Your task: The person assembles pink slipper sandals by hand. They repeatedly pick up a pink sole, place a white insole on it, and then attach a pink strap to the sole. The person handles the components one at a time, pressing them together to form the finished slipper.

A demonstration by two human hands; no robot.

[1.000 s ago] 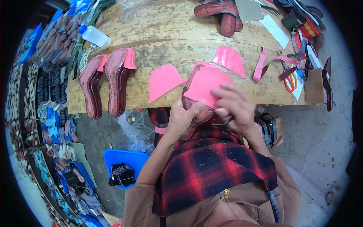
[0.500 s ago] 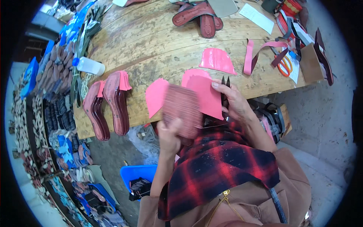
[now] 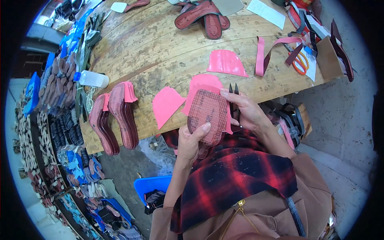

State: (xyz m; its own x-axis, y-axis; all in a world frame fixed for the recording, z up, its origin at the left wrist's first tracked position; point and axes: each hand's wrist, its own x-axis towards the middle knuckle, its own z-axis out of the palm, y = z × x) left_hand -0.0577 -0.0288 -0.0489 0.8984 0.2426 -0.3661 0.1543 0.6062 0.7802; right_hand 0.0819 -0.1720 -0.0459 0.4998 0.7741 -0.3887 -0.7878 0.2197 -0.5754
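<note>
The left hand [image 3: 188, 141] grips a dark-red insole [image 3: 209, 110] mid-frame; the right hand [image 3: 251, 110] holds black snips [image 3: 231, 91] and apparently a pink piece [image 3: 229, 125]. Left of centre, two insole stacks [image 3: 124, 118] already bear pink flaps [image 3: 130, 92]; loose pink cutouts [image 3: 166, 105] look unattached.

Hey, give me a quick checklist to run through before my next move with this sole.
1. Left hand grips the sole: ok, thumb on its grid-patterned face.
2. Right hand free: not ok, it holds the black two-pointed tool.
3. Pink sheet lined up beneath the sole: cannot tell, the sole hides most of it.
4. Orange-handled scissors clear of both hands: ok, lying toward the table's right end.
5. White bottle capped: ok, blue cap on.
</note>
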